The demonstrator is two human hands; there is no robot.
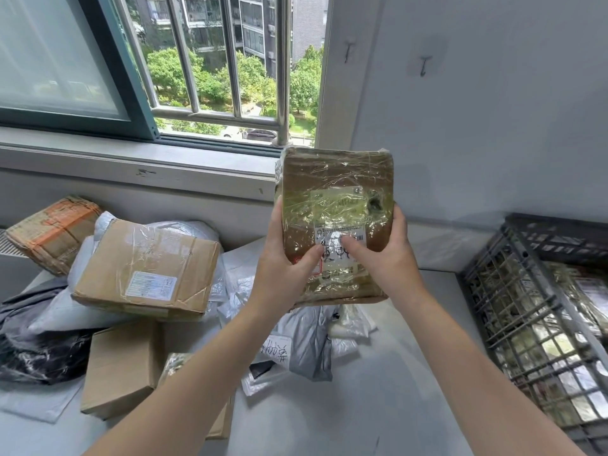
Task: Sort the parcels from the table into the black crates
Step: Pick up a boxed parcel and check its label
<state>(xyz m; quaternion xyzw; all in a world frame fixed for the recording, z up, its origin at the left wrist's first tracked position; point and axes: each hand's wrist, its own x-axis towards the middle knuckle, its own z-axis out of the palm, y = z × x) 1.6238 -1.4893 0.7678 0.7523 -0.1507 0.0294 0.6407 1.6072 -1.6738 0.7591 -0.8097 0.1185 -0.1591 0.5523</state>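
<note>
Both hands hold a brown tape-wrapped parcel [335, 189] upright at the centre of the frame, lifted above the table [378, 399]. The left hand [286, 261] grips its left edge and the right hand [386, 258] its right edge, with both thumbs pressed on the white label on its face and the fingers hidden behind it. At the right edge of the frame stands a black crate [513, 311], and taped parcels [589, 291] show through its lattice wall. At lower left, cardboard boxes [144, 268] and grey plastic mailers [309, 347] lie heaped on the table.

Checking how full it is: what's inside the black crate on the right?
Inside the black crate, shiny tape-wrapped parcels show through the mesh wall. Their number and anything underneath are hidden.
</note>
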